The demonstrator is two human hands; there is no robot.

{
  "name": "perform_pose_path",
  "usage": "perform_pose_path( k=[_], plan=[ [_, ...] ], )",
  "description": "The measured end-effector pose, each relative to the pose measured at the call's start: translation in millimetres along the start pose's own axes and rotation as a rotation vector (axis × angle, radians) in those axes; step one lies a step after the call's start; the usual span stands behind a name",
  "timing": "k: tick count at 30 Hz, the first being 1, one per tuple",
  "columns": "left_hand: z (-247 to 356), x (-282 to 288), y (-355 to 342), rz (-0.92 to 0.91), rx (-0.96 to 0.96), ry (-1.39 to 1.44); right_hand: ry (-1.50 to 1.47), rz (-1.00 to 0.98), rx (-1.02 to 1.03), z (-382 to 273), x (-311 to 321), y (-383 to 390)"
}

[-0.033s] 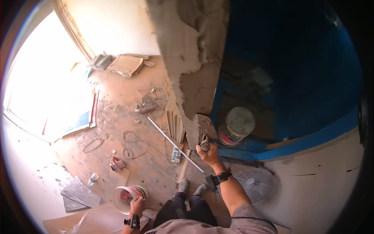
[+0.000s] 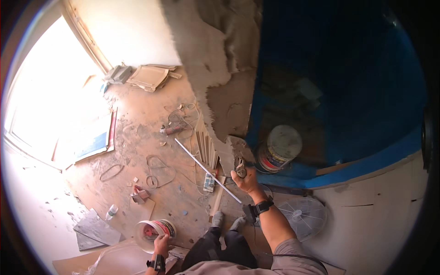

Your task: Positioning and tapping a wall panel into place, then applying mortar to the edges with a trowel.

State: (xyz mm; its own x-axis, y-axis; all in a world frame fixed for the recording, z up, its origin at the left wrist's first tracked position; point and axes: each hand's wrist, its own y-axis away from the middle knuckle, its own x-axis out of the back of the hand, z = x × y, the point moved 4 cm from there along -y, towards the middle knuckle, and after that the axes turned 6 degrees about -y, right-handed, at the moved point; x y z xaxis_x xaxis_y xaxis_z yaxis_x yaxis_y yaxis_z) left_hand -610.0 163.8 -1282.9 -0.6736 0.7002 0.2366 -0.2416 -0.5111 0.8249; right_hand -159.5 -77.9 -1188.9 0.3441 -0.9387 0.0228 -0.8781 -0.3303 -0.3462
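Note:
My right hand (image 2: 248,181) is closed round the handle of a plastering trowel (image 2: 240,149). Its blade, coated in grey-brown mortar, lies against the lower part of a partly plastered wall strip (image 2: 230,103). Wet mortar with a ragged edge covers some of that strip. Down at the left, my left hand (image 2: 161,244) grips the rim of a white bucket (image 2: 167,226), which is tilted with its mouth to the left. Something reddish shows inside the bucket; what it is I cannot make out.
A mortar-smeared pail (image 2: 284,143) stands on the blue surface at right, near a fan (image 2: 300,215). A long pale rod (image 2: 206,169) crosses the floor beside wooden strips (image 2: 207,149). Cables, a power tool (image 2: 171,130), a bottle (image 2: 111,211) and cardboard (image 2: 149,78) lie around.
The view has shifted very slightly. Both hands keep their holds, and the trowel stays against the wall strip.

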Motion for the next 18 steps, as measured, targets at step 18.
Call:
perform_pose_path(
  k=[18],
  plan=[
    [-8.1, -46.9, 8.5, -0.008, 0.052, 0.073, 0.396, -0.038, 0.190, -34.1, -10.6, -4.4]
  ],
)
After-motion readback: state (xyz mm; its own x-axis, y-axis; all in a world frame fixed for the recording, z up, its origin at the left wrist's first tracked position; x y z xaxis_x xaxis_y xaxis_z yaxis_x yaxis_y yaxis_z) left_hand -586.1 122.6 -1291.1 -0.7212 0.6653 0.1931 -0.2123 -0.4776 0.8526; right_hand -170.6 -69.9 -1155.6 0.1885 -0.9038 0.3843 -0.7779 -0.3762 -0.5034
